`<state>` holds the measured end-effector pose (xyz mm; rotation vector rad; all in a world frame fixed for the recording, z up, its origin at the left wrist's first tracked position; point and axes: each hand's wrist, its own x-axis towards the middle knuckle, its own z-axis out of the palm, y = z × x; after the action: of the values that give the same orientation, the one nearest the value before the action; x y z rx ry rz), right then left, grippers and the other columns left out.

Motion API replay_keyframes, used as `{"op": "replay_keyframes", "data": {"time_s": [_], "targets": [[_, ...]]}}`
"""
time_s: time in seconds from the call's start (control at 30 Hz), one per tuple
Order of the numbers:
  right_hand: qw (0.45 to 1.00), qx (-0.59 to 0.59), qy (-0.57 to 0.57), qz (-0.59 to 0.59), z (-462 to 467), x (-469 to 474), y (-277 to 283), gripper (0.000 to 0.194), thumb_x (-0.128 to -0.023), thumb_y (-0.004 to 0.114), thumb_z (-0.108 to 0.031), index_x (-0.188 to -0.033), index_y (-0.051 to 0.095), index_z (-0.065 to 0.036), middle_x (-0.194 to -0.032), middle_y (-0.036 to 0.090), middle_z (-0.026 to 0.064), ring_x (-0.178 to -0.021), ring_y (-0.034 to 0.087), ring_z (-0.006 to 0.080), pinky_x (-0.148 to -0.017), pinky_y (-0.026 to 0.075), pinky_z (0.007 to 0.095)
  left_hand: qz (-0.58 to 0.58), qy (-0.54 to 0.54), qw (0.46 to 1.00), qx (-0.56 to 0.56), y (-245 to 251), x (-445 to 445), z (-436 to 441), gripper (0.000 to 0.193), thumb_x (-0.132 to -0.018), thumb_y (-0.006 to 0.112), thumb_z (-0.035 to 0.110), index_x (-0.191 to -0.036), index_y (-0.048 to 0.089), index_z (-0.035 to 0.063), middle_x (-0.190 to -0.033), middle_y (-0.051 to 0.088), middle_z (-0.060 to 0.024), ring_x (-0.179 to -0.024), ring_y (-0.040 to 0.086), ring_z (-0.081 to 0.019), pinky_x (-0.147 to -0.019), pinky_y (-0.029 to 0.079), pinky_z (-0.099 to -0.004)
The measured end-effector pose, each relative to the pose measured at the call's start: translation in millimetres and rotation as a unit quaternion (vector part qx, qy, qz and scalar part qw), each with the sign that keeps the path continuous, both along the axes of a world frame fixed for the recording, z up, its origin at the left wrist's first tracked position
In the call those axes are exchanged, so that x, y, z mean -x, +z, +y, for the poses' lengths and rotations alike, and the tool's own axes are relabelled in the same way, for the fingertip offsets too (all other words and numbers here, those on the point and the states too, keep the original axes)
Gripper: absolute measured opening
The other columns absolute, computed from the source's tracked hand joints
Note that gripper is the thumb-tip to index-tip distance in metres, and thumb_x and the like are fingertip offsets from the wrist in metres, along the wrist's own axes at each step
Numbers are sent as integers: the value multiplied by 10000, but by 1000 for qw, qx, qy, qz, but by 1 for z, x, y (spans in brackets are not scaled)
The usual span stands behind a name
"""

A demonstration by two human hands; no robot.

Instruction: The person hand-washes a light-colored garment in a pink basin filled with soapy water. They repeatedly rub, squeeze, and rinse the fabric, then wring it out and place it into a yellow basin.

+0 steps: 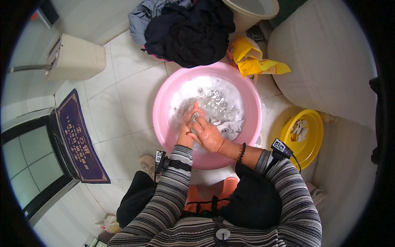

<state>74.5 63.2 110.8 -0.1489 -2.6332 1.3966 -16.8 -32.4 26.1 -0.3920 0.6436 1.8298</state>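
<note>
A pink plastic basin [160, 123] of foamy water stands on the floor before me. My left hand [187, 126] and my right hand [208, 134], both wet, are pressed together above its near left part. A small greyish-white wad [195, 117], which looks like cloth, shows between them; the fingers hide most of it. Beside my right hand, a pale grey cloth [230, 128] lies partly out of the suds. I cannot tell whether wad and cloth are one piece. White foam [200, 83] covers the far side of the water.
Dark clothes [191, 34] are heaped behind the basin, near a yellow packet [250, 55] and a whitish bucket [253, 7]. A yellow basin [318, 132] holding small cloths is at right. Left are a bin [80, 58] and a dark printed mat [81, 139].
</note>
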Motion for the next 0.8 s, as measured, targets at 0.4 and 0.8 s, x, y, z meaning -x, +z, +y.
{"op": "replay_keyframes", "data": {"time_s": [0.4,0.8], "targets": [[861,319,-351,-183,96,38,-90,476,-894,567,-461,-921,583,14,-903,616,118,-861,560,188,-816,450,315,141,70,968,196,5,19,25,624,-880,605,449,-1258,468,-29,-1208,553,-157,-1139,516,-277,-964,425,-373],[952,23,-83,-294,106,29,-89,695,-725,594,-13,-1360,325,-96,-1322,441,223,-1208,435,410,-1034,361,398,273,-55,879,387,-20,29,-15,539,-725,755,192,-1204,553,52,-1115,577,-99,-1021,536,-222,-877,430,-354]]}}
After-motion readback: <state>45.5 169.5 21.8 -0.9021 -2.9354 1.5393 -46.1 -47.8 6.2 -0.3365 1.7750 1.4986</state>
